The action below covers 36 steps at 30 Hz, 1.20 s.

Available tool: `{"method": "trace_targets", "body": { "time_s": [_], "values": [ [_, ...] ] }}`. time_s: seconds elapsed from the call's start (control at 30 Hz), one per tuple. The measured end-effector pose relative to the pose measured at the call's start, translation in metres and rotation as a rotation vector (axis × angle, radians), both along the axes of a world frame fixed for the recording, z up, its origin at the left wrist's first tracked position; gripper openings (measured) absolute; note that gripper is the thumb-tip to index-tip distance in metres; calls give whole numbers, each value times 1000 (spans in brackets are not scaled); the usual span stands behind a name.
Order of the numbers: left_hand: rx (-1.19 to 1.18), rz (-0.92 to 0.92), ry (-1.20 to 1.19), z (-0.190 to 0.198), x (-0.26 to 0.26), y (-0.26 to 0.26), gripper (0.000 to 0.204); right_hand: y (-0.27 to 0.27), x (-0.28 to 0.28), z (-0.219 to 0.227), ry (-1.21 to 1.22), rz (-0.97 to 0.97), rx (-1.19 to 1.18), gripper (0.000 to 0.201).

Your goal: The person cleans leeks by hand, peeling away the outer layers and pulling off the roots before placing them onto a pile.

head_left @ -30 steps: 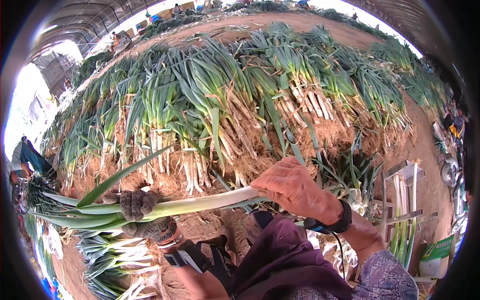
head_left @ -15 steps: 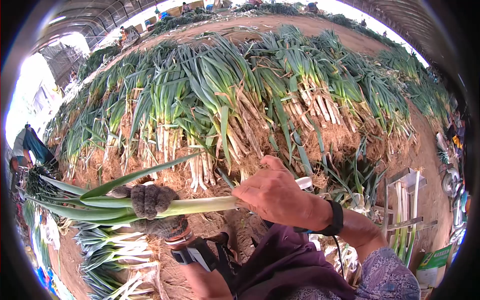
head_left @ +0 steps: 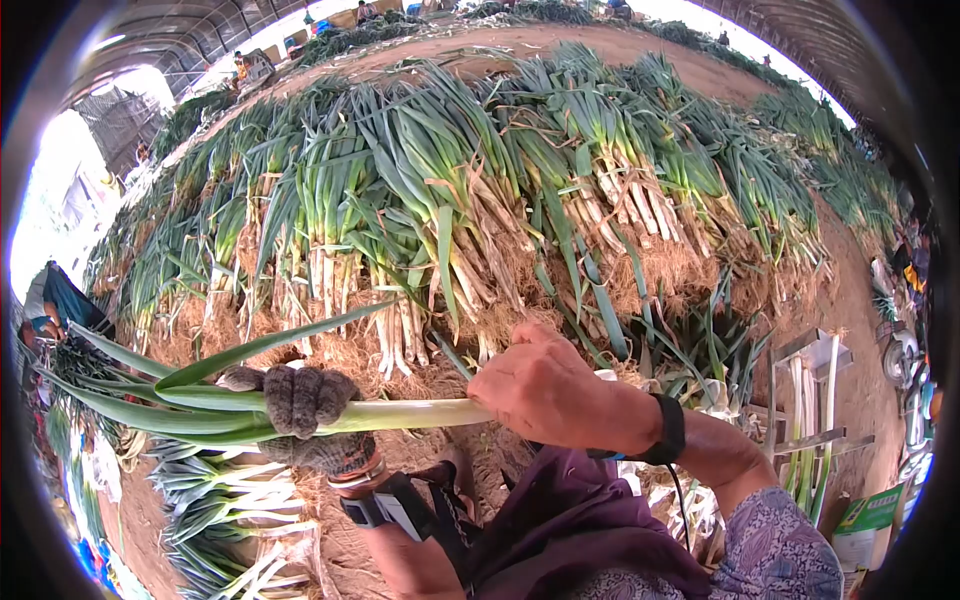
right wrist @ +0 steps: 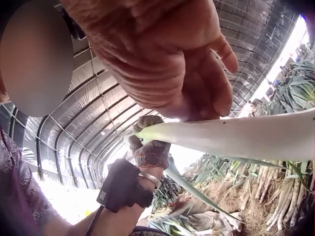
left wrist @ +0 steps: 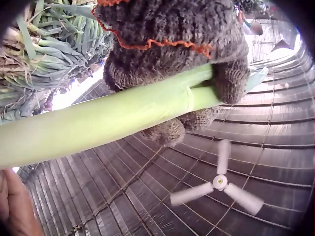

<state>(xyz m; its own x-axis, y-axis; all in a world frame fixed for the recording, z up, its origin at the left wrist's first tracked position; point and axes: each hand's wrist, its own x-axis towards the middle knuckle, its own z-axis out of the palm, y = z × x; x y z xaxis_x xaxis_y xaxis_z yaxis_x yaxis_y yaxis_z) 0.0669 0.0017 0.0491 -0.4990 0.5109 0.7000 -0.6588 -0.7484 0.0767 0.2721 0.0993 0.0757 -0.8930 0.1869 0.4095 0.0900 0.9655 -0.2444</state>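
A single leek [head_left: 415,414] lies level across the head view, its green leaves to the left and its pale shaft to the right. My left hand [head_left: 300,405], in a dark knitted glove, grips it where the leaves begin. In the left wrist view gloved fingers [left wrist: 231,81] wrap round the green part. My bare right hand [head_left: 560,388] is at the white end, fingers curled in and covering that end in the head view. The right wrist view shows its fingertips [right wrist: 224,103] right at the surface of the white shaft [right wrist: 261,135].
A long heap of leeks [head_left: 430,170] with roots stretches ahead. Trimmed leeks [head_left: 240,510] lie on the ground at lower left. A metal rack [head_left: 810,440] holding several leeks stands at right, near a green and white box [head_left: 868,525].
My right hand has shifted left along the pale shaft and its fingers have curled in more. The left hand keeps its grip; the head view has shifted slightly.
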Motion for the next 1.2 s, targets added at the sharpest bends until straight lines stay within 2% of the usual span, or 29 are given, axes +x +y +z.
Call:
{"method": "trace_targets", "body": {
  "time_s": [0.17,0.27,0.37,0.47,0.57,0.7,0.8,0.9,0.97,1.0,1.07,1.1,1.13,1.2],
  "values": [
    [68,-78,100,-10,-14,5,61,2,-3,-4,169,61,-412,13],
    [57,-63,87,-10,-10,6,60,3,-3,-5,155,49,-472,14],
    [-21,-9,46,-1,4,1,60,6,-2,-5,18,65,-590,17],
    [-12,-45,79,-1,0,1,60,13,6,-2,-47,33,-671,16],
    [14,-112,126,-5,-17,-2,57,23,24,-6,296,201,-1308,12],
    [32,-98,112,-5,-21,-5,54,45,70,-22,463,336,-1702,13],
    [35,-98,89,-6,-24,-6,56,56,112,-40,493,74,-1658,12],
    [-20,-36,35,-3,-17,-7,57,81,160,-82,26,-453,-783,12],
    [-97,32,56,-8,-29,-5,58,102,206,-130,-518,-653,5,9],
    [-127,40,23,-13,-35,-5,61,121,250,-187,-443,-760,-31,9],
    [-219,95,-80,-8,-35,-6,57,121,275,-206,-288,-974,-218,9],
    [-295,142,-154,-7,-33,-7,55,107,275,-187,-219,-1084,-384,11],
    [-317,118,-160,-7,-33,-8,51,109,287,-201,-209,-1000,-353,17],
    [-394,125,-225,-26,-50,-7,46,96,278,-184,-67,-953,-413,20]
  ]
}}
